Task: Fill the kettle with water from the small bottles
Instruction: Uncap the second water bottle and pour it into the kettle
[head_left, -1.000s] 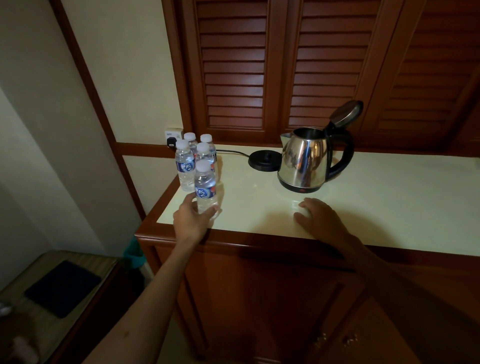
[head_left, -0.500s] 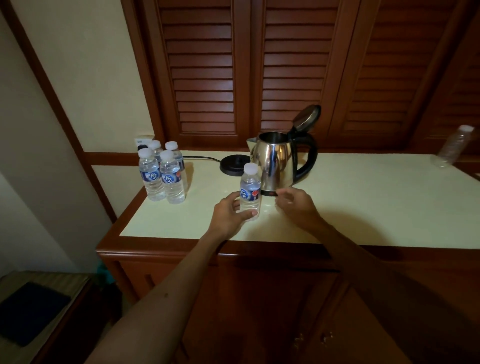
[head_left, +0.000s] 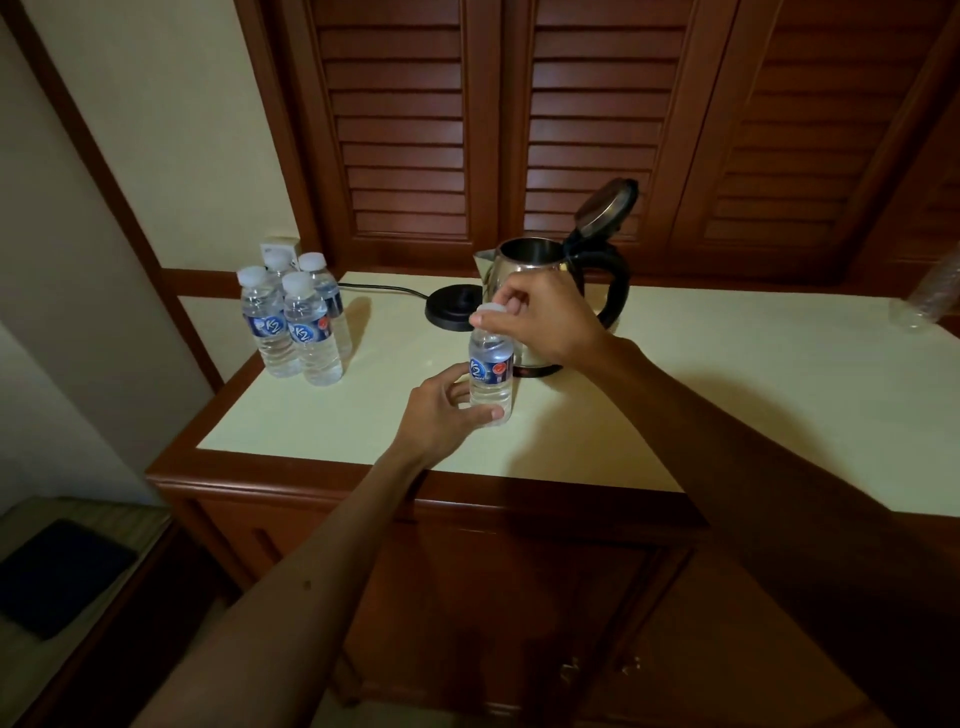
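Note:
A small clear water bottle (head_left: 490, 366) with a blue label stands upright on the cream counter top (head_left: 727, 395), just in front of the steel kettle (head_left: 524, 270). My left hand (head_left: 444, 413) wraps the bottle's lower body. My right hand (head_left: 540, 314) pinches its white cap (head_left: 488, 313) from above. The kettle stands off its base with its lid (head_left: 605, 205) tipped up; my right hand hides its front. Several more full small bottles (head_left: 291, 322) cluster at the counter's back left.
The black kettle base (head_left: 451, 307) with its cord lies left of the kettle. An empty clear bottle (head_left: 930, 299) lies at the far right edge. Louvred wooden doors (head_left: 587, 119) rise behind. A lower table with a dark pad (head_left: 57, 577) sits at bottom left.
My right hand has lifted from the counter onto the bottle's cap. My left hand brought the bottle from the cluster to in front of the kettle and keeps hold of it.

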